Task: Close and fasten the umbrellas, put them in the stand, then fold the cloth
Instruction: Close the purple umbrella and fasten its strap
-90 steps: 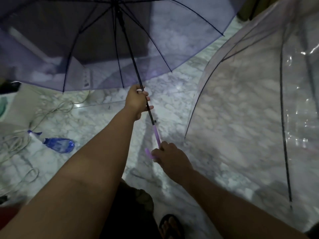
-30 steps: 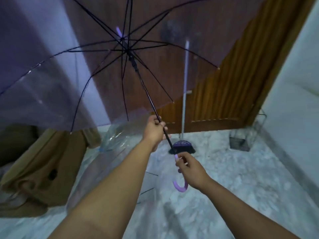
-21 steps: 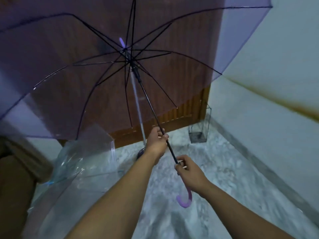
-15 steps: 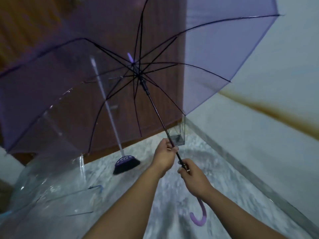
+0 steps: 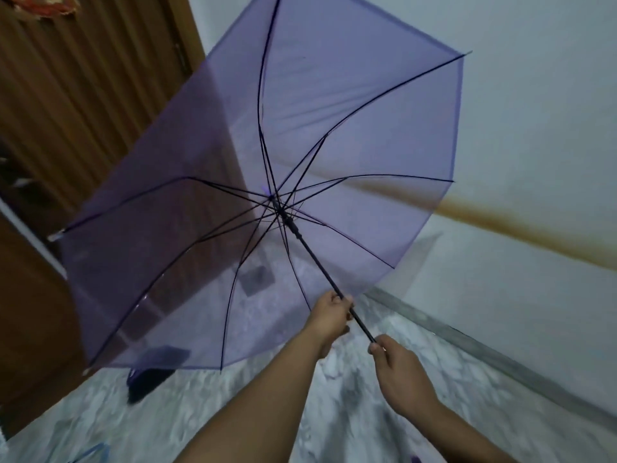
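Observation:
A purple see-through umbrella [image 5: 334, 135] is fully open in front of me, its canopy tilted toward the wall and door. My left hand [image 5: 330, 315] grips its black shaft partway up. My right hand [image 5: 397, 372] grips the shaft lower down, just above the handle, which is hidden behind the hand. The wire umbrella stand [image 5: 255, 279] shows dimly through the canopy, on the floor near the corner. The cloth is out of view.
A wooden door [image 5: 83, 95] fills the left side. A white wall [image 5: 534, 128] with a brown stain runs along the right. A dark broom head [image 5: 147, 382] lies on the marble floor [image 5: 417, 362] under the canopy's lower edge.
My view has swung right from the clear umbrella and cloth toward the corner. The purple umbrella has tilted down and forward; both hands keep their grip on the shaft.

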